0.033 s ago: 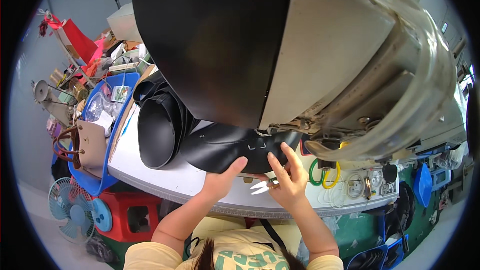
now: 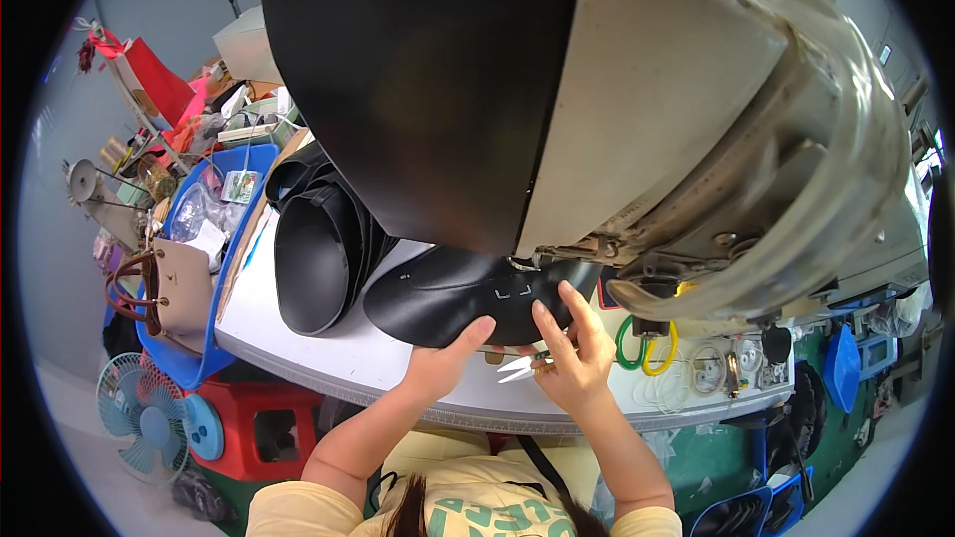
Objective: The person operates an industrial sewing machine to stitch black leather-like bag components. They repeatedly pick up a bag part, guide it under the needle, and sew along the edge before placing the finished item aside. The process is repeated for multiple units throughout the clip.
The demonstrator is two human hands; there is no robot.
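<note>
A curved black panel, leather-like and smooth, (image 2: 448,300) lies under the sewing machine head (image 2: 657,109), with white corner marks on its surface. My left hand (image 2: 446,358) grips its near edge, thumb on top and fingers hidden beneath. On the panel's right part, my right hand (image 2: 579,350) presses with thumb and index finger. Tucked in that same hand is a pair of small scissors (image 2: 519,369), pale blades pointing left. The machine's needle area is mostly covered by its head.
Rolled black panels (image 2: 320,259) stand left of the work on the white table (image 2: 398,378). Green and yellow rings (image 2: 659,348) and coiled clear cord lie at right. A blue tub (image 2: 184,363) with a beige handbag (image 2: 181,283), a red stool (image 2: 224,408) and a fan (image 2: 141,418) are at left.
The black panel has shifted very slightly to the right at its left end. The scissors in my right hand have turned a little; both hands stay nearly where they were.
</note>
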